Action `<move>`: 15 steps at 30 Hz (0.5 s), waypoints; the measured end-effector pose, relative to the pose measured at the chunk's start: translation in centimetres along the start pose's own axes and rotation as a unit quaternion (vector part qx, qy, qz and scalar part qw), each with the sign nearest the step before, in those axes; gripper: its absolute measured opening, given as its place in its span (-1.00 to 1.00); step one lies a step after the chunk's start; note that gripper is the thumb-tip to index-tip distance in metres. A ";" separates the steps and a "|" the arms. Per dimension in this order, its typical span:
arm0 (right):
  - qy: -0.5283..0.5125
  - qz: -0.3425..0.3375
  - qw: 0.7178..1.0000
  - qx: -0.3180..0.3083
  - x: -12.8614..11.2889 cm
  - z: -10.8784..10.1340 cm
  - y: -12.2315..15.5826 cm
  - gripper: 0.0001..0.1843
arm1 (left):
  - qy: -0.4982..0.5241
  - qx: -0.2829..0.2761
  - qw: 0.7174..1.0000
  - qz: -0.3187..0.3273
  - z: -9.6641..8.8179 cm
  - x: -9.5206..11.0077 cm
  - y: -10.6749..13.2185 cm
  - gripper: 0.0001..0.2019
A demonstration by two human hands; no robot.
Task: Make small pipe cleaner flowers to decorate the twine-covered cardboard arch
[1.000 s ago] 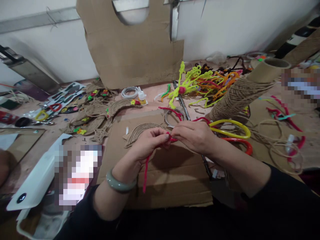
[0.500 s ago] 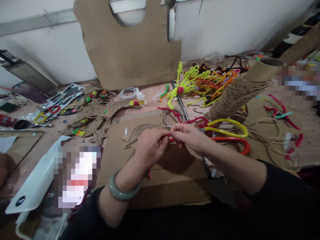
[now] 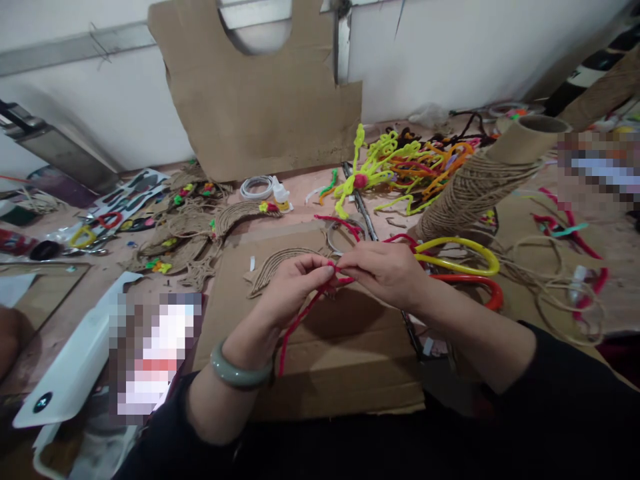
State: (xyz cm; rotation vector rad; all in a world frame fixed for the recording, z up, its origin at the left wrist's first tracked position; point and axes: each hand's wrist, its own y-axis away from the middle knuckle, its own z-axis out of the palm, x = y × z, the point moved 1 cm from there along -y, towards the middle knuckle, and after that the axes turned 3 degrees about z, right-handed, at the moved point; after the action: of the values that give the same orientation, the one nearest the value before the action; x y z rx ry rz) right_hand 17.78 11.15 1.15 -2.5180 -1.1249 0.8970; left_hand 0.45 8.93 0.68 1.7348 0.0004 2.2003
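My left hand (image 3: 293, 287) and my right hand (image 3: 385, 272) meet above a flat cardboard sheet (image 3: 340, 360), both pinched on a red pipe cleaner (image 3: 300, 320). Its free end hangs down past my left wrist, which wears a grey-green bangle (image 3: 239, 373). Just beyond my fingers lies a curved piece wrapped in jute twine (image 3: 280, 262) on the cardboard.
A twine-wound cardboard cone (image 3: 480, 183) leans at the right, with yellow and red scissors handles (image 3: 465, 263) beside it. A heap of coloured pipe cleaners (image 3: 405, 163) lies behind. A cut cardboard panel (image 3: 260, 93) stands against the wall. Twine shapes (image 3: 190, 230) and a glue bottle (image 3: 281, 193) lie left.
My hands stay together at the same spot, working the red pipe cleaner. Its loose tail, tucked behind my left hand half a second ago, now swings out below the wrist again.
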 end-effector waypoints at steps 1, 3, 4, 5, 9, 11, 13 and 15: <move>0.016 -0.006 1.000 -0.003 -0.1 0.0 0.0 -0.78 | -0.008 -0.005 1.000 0.001 0.1 0.0 0.0 -0.86; 0.032 -0.001 0.999 -0.003 -0.5 -0.1 0.0 -0.78 | -0.044 -0.002 0.999 0.023 0.3 0.1 0.1 -0.87; 0.030 0.013 0.999 0.000 -0.7 -0.1 -0.1 -0.79 | -0.072 0.008 0.996 0.045 0.4 0.1 0.2 -0.88; 0.021 0.039 0.999 0.001 -0.9 -0.1 -0.2 -0.80 | -0.109 0.023 0.991 0.074 0.5 0.1 0.3 -0.90; -0.112 0.210 0.971 -0.036 -1.3 0.2 -0.6 -0.86 | -0.314 0.097 0.916 0.229 0.7 -0.1 0.6 -0.94; -0.201 0.278 0.938 -0.057 -1.2 0.5 -0.7 -0.86 | -0.385 0.113 0.875 0.271 0.6 -0.4 0.7 -0.92; -0.266 0.309 0.911 -0.062 -1.1 0.8 -0.8 -0.84 | -0.396 0.115 0.868 0.277 0.4 -0.6 0.6 -0.91; -0.306 0.310 0.898 -0.065 -1.0 0.9 -0.8 -0.80 | -0.352 0.114 0.895 0.250 0.3 -0.6 0.5 -0.90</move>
State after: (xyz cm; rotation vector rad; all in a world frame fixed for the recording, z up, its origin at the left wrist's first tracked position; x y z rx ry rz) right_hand 16.24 10.99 1.23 -2.8349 -0.4742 1.9358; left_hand 0.71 8.28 0.33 2.8376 -0.4168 1.7608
